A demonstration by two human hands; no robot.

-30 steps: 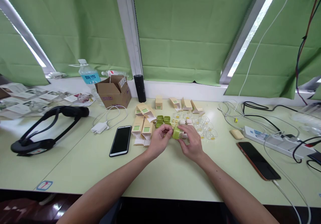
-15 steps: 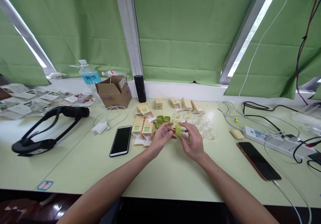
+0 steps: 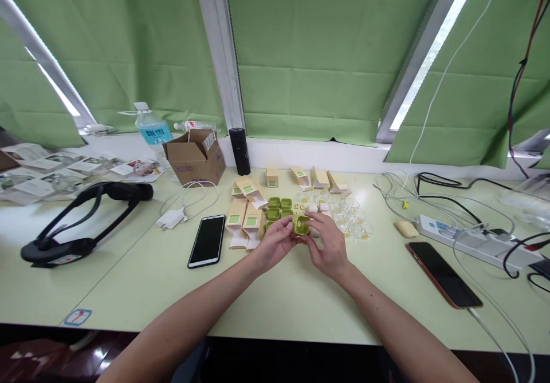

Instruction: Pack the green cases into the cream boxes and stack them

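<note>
A small, square green plastic cup (image 3: 301, 225) is held between my two hands above the table, its hollow inside facing me. My left hand (image 3: 277, 243) pinches the left side of the cup between thumb and fingers. On the other side, the fingers of my right hand (image 3: 329, 244) close on its top and right edges. Several similar green cups (image 3: 274, 213) stand in rows just behind my left hand. Small white pieces (image 3: 323, 206) and clear plastic pieces with yellow spots (image 3: 356, 217) lie behind and to the right of my right hand.
Small cardboard boxes (image 3: 253, 221) lie left of the green cups, more at the back. A black-screen phone (image 3: 207, 241) and headset (image 3: 88, 220) lie left. A second phone (image 3: 444, 274), cables and a power strip (image 3: 464, 240) occupy the right. A brown carton (image 3: 195, 160) stands behind.
The green cup has turned in my hands, so its open inside now faces me. My left hand has shifted slightly, and more green cups show behind it.
</note>
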